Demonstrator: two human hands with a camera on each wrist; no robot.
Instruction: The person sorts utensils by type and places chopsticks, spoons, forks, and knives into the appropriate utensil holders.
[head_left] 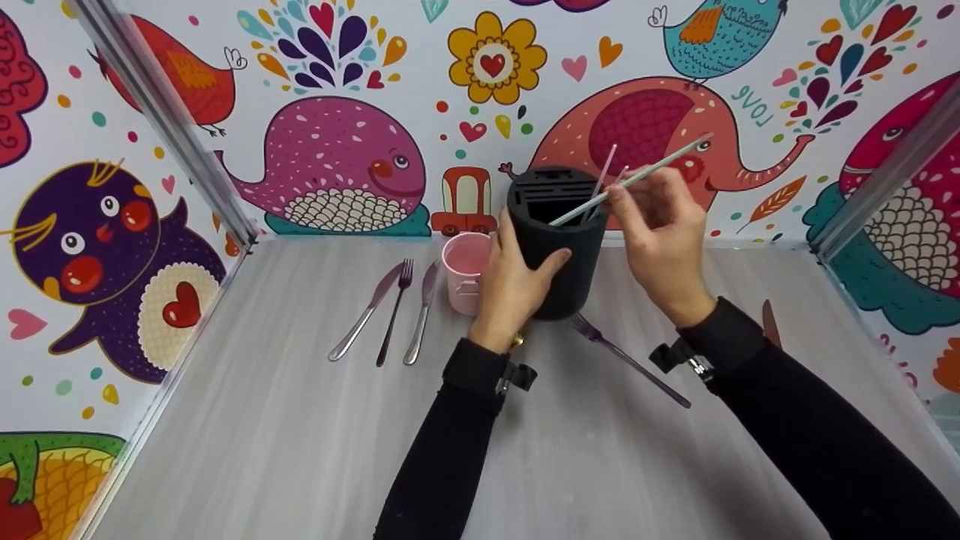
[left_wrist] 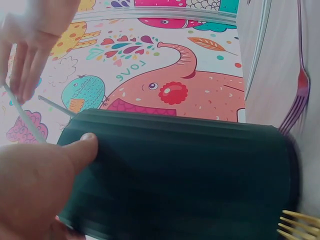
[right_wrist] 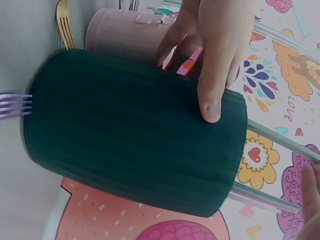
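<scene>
My left hand [head_left: 514,283] grips the side of a dark cylindrical utensil holder [head_left: 566,274], its thumb [left_wrist: 80,152] lying along the wall. The holder's top has slots and a larger opening. Over that opening, my right hand [head_left: 666,236] pinches a pale green straw [head_left: 664,161] between thumb and fingers. The straw slants, its lower end inside the opening. A pinkish straw [head_left: 606,169] and another thin one also stick out of the holder. Beside the left hand is a pink mug [head_left: 459,289], partly hidden by that hand.
Left of the mug lie a knife [head_left: 367,315], a dark fork [head_left: 394,311] and a second knife [head_left: 422,315]. A purplish fork [head_left: 634,364] lies front right of the holder, a gold fork [right_wrist: 65,22] near its base. Another knife [head_left: 771,324] shows beyond the right sleeve. Patterned panels enclose the table.
</scene>
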